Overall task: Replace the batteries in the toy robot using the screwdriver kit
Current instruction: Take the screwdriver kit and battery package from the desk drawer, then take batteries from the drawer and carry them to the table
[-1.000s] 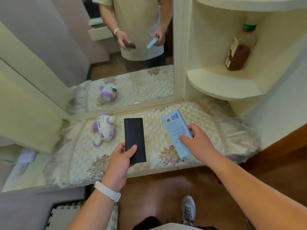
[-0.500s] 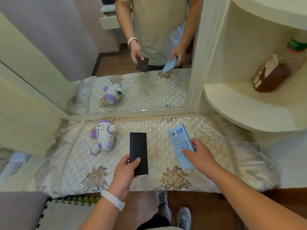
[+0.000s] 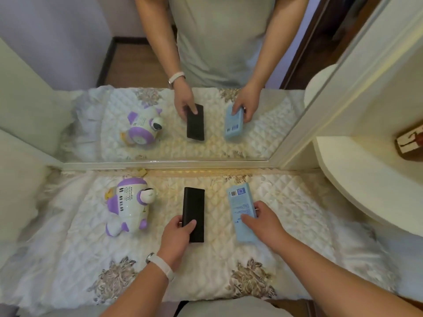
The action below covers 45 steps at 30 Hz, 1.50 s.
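A white and purple toy robot (image 3: pixel 129 205) lies on its side on the quilted cloth (image 3: pixel 286 255) at the left. My left hand (image 3: pixel 179 236) grips the near end of a flat black case (image 3: pixel 194 210), which rests on the cloth in the middle. My right hand (image 3: pixel 263 221) holds a light blue box (image 3: pixel 241 202) with a barcode label, thumb on top and fingers along its right edge. The box lies flat on the cloth to the right of the case.
A mirror (image 3: pixel 251 53) stands along the back of the dresser top and reflects the toy, the case, the box and my body. A curved cream shelf (image 3: pixel 366 188) juts out at the right with a brown bottle (image 3: pixel 409 143) on it.
Both hands came forward and down, bringing the black case and the blue box lower until they lie on the cloth. The view has tilted down closer to the dresser top.
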Motion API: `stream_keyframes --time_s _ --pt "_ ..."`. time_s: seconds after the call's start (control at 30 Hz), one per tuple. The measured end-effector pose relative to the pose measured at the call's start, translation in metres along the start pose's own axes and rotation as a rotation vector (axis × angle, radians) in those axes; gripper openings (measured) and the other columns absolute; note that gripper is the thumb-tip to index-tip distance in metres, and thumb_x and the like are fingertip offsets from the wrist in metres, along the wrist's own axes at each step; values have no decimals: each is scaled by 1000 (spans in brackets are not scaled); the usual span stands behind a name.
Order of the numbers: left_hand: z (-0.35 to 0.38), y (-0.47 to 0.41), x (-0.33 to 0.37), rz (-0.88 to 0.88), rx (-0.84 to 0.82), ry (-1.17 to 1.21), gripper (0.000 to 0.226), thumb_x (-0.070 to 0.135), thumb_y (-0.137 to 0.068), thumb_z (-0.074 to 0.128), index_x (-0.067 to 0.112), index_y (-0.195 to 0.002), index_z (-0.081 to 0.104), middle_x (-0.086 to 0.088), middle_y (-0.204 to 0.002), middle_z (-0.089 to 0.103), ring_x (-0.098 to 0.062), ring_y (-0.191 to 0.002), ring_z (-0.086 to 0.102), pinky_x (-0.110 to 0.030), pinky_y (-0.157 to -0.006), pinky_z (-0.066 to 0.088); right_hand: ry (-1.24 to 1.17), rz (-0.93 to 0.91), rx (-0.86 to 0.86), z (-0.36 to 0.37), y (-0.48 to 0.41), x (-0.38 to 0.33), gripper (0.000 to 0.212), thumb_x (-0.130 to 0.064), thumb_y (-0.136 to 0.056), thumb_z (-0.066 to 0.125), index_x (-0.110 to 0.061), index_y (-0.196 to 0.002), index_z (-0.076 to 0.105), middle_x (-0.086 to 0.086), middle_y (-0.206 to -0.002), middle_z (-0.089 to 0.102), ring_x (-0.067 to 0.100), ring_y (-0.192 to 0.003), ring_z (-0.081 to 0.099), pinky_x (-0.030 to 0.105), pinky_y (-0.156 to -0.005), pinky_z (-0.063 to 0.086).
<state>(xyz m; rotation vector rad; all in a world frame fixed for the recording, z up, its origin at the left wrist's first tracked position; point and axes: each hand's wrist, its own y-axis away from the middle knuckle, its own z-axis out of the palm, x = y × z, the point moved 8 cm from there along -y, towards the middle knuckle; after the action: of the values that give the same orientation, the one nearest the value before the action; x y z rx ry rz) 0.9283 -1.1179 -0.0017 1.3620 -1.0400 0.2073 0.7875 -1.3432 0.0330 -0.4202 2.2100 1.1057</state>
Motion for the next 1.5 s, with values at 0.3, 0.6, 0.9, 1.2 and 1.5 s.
stream_keyframes --time_s 0.3,0.6,0.9,1.2,1.5 --pt "6 -35 -3 -6 -12 -71 10 19 -93 68 19 -102 65 -6 -101 73 -23 -93 70 -42 -84 58 -136 85 -48 30 -27 5 17 -19 -90 66 -17 -101 54 -6 -99 65 2 -80 64 8 -49 43" --pt "-2 -24 20 252 58 -491 30 28 -88 73 32 -111 54 17 -95 64 -7 -88 65 -21 -70 49 304 -42 44 16 -36 10 40 -47 -86 62 -26 -118 50 -12 -107 59 4 -88 61 25 -66 49" --pt "-7 2 43 458 134 -794 45 19 -90 69 11 -133 58 -5 -126 61 -24 -117 58 -27 -92 43 649 -344 59 3 -23 -16 41 -49 -93 45 -24 -126 47 -6 -112 48 13 -100 51 28 -68 44" --pt "-17 85 61 654 360 -1046 53 42 -89 48 12 -129 65 -12 -134 63 -33 -117 64 -42 -94 52 829 -778 -109 24 16 -70 61 -54 -94 29 -20 -142 44 2 -147 44 23 -134 40 38 -104 39" --pt "-70 180 20 550 619 -1196 46 38 -90 48 16 -125 66 -13 -131 64 -38 -118 62 -52 -95 52 875 -1307 -241 82 101 -116 49 -47 -85 43 -13 -113 67 6 -110 67 27 -100 63 39 -75 53"
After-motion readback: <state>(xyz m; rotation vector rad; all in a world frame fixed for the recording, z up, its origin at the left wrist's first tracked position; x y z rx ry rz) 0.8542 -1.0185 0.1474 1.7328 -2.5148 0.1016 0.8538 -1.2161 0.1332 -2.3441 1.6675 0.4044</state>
